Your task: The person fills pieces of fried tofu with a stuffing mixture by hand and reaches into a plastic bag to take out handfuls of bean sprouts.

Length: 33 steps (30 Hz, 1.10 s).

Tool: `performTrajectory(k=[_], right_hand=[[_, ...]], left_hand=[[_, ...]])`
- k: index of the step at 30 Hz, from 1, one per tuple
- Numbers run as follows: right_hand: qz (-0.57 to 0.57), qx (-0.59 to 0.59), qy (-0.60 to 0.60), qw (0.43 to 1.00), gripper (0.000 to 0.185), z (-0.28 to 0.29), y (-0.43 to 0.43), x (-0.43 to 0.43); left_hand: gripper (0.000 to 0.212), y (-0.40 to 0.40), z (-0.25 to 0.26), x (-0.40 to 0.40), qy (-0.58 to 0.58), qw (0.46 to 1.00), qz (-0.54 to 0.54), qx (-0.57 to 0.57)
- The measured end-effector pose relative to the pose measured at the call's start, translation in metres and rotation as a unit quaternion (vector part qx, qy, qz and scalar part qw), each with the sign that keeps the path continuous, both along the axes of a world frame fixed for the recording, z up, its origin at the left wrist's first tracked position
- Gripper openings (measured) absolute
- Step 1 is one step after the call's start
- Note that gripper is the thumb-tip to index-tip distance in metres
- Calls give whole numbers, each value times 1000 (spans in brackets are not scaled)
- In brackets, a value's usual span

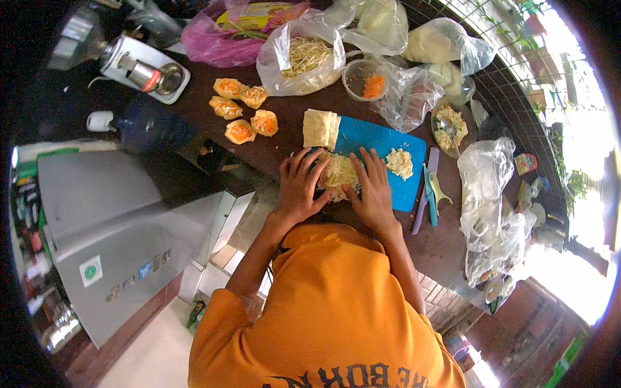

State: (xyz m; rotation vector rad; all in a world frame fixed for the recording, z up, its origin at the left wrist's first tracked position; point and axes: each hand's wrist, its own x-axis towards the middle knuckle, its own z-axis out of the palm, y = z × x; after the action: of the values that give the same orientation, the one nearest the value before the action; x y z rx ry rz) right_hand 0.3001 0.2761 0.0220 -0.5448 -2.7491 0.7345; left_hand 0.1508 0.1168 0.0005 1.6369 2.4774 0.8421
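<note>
My left hand (302, 186) and my right hand (373, 191) lie on both sides of a loose mound of pale, finely shredded food (337, 175), perhaps cabbage. Fingers spread, both hands touch its edges; what lies under the mound is mostly hidden. It sits at the left part of a blue cutting board (371, 130). Just beyond my left fingertips is a stack of square, cream-coloured wrapper sheets (319, 128). To the right of my right hand, a small crumbly pale heap (400, 164) rests on the board.
Right of the board lie a purple knife (420, 211), a blue-handled tool (430, 201) and a peeler (438, 189). Several carrot-topped pastry-like pieces (241, 131) sit left. Behind are bagged bean sprouts (305, 57), a carrot tub (372, 86) and a plate with a spoon (458, 145). A refrigerator (121, 213) stands left.
</note>
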Motion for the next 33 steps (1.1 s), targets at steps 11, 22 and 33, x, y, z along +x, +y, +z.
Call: performTrajectory(k=[11, 22, 33], right_hand=[[15, -147, 39, 988, 65, -2, -4, -10], [116, 34, -91, 988, 79, 4, 6, -12], [132, 39, -51, 989, 71, -6, 18, -17]], left_hand=[[36, 5, -1, -44, -20, 981, -138, 134], [67, 2, -2, -40, -39, 982, -179, 54], [53, -5, -11, -35, -57, 989, -91, 102]])
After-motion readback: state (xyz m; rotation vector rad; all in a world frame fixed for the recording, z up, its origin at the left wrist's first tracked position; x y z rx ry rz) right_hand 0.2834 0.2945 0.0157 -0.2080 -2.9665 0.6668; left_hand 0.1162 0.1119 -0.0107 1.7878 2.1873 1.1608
